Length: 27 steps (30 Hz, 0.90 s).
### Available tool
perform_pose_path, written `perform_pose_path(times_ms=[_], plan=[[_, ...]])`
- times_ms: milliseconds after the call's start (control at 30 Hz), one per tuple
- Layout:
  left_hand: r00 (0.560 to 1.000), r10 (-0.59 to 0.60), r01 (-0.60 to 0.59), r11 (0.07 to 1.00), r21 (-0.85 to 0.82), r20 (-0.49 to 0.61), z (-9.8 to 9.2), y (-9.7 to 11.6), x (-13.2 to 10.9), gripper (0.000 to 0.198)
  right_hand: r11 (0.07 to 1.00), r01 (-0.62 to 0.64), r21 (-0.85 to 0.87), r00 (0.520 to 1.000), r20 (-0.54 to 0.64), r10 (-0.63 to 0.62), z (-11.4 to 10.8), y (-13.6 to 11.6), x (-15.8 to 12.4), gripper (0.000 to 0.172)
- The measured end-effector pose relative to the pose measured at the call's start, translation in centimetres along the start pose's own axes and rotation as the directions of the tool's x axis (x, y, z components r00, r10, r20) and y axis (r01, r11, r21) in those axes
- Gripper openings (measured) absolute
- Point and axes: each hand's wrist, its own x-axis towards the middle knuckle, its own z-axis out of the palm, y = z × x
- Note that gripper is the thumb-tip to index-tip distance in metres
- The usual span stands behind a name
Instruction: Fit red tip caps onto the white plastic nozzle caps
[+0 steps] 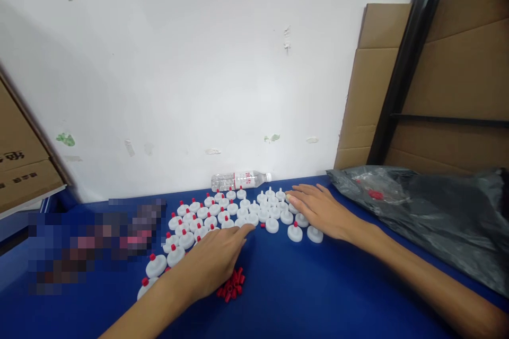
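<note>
My left hand [217, 259] is palm down at the near edge of a group of white spouted lids [186, 239] that wear red tips. One digit stretches out toward bare-spouted white lids [252, 219]; its other fingers are partly hidden. A pile of small red caps [234, 287] lies beside and below this hand. My right hand [320, 211] lies palm down with fingers stretched over the right edge of the white lids, covering some of them. One single red cap [262, 225] rests between the hands, by a white lid [272, 225].
A clear plastic bottle [242, 180] lies on its side against the white wall. At right, a grey plastic bag [429, 212] spreads along the blue table [302, 296], a clear bag with red pieces [376, 193] on it. Cardboard stands at both sides; a blurred patch covers the left.
</note>
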Motion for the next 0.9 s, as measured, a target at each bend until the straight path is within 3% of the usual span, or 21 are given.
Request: perform_pose_path(times_ms=[233,400,633,900], plan=[[0.991,-0.034,0.019,0.992,0.123,0.126,-0.1,0.9,0.9,0.066,0.998,-0.025,0.055,0.996,0.088,0.020,0.2,0.5,0.5,0.069],[0.996,-0.017,0.004,0.991,0.136,0.090,0.4,0.7,1.6,0.068,0.996,0.002,0.086,0.997,0.078,-0.009,0.1,0.7,0.5,0.068],[0.999,0.014,-0.017,0.998,0.067,0.048,0.3,0.7,1.4,0.051,0.992,0.076,0.096,0.994,-0.087,-0.068,-0.7,0.6,0.4,0.058],[1.000,0.005,-0.004,1.000,-0.031,0.003,-0.3,0.3,1.4,0.019,0.983,0.135,0.121,0.943,-0.321,-0.090,-2.2,-1.5,-0.4,0.037]])
